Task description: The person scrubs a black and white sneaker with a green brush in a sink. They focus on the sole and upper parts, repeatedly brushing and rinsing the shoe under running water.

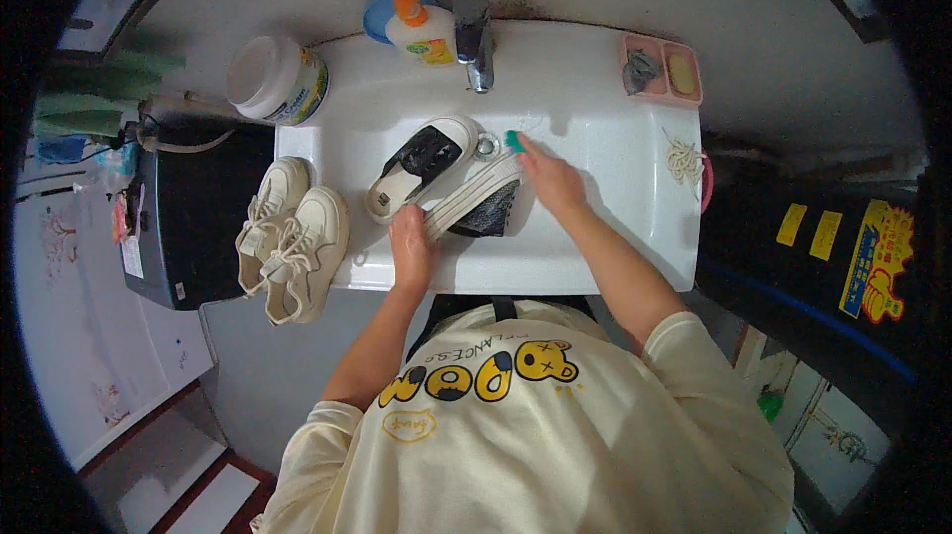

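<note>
Over the white sink basin (617, 192), my left hand (413, 240) grips one end of a black-and-white shoe (476, 195), which lies on its side with its pale sole edge up. My right hand (550, 175) holds a small green brush (514, 140) against the other end of that sole edge; its bristles are hidden. A matching open-backed shoe (424, 162) rests upright in the basin, just left of the drain (487, 146). The shoe in my hand has a dark patterned upper, partly visible below the sole.
A pair of cream lace-up sneakers (301, 244) stands at the sink's left edge, below a white tub (279, 80). A pump bottle (420, 32) stands beside the chrome faucet (476, 43). A pink soap dish (660, 69) and pale laces (683, 158) lie on the right rim.
</note>
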Tool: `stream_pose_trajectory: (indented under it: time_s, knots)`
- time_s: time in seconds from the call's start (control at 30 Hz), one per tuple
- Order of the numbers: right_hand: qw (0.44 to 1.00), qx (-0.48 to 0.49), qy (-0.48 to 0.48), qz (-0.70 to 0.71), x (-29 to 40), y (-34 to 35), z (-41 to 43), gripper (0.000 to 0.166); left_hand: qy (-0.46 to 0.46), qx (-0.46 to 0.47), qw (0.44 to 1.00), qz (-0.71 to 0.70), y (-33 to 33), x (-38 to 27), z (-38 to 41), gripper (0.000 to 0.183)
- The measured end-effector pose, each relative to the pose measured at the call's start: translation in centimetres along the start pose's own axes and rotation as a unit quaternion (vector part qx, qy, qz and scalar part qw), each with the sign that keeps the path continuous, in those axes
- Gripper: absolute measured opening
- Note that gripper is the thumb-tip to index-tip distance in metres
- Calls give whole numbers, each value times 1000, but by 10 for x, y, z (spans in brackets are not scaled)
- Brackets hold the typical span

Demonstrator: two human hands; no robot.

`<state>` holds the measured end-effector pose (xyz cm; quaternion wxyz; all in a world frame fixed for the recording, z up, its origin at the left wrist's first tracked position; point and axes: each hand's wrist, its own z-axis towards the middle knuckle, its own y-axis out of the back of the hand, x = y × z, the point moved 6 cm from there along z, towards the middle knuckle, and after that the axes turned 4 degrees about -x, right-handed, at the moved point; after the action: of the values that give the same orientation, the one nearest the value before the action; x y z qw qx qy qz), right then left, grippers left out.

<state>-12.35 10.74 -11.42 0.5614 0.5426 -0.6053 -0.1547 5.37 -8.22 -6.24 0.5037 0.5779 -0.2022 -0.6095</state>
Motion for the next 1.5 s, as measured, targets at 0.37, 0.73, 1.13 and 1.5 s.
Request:
stream_pose_trajectory:
  time_s: [0.37, 0.73, 1.13, 1.5]
  knots:
    - [987, -66, 0, 144, 14, -27, -11, 44, -5, 189, 975, 120, -20, -32, 38, 62]
    - [986, -66, -69, 135, -36, -8, -30, 43, -78, 236, 955, 159, -138, -69, 92, 56]
    - [981, -141, 119, 53, 20, 105, -58, 32, -123, 181, 939, -265, -22, -101, 98, 58]
    - [972, -151, 180, 26, 69, 77, -53, 30, -120, 96, 948, -279, -2, -70, 81, 50]
